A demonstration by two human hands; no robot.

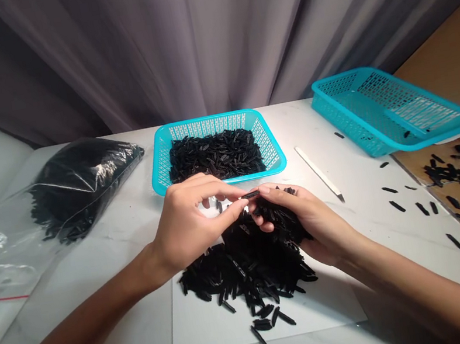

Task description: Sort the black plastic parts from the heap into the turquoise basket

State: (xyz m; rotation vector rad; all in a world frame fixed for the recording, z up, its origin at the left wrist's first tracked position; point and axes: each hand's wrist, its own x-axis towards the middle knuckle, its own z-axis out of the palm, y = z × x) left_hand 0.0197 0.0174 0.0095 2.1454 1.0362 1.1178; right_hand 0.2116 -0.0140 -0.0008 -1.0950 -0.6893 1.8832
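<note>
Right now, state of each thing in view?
Left hand: pinching a black piece
Right hand: gripping a clump of black pieces
Centre teal basket: flat, filled with black pieces
Right teal basket: tilted
Plastic bag: lying down, black pieces inside
White sheet: flat, pile on top
White stick: lying on the table

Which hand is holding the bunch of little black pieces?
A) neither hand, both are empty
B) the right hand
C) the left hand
B. The right hand curls around the bunch of black pieces above the white sheet, while the left hand is only at its edge.
</note>
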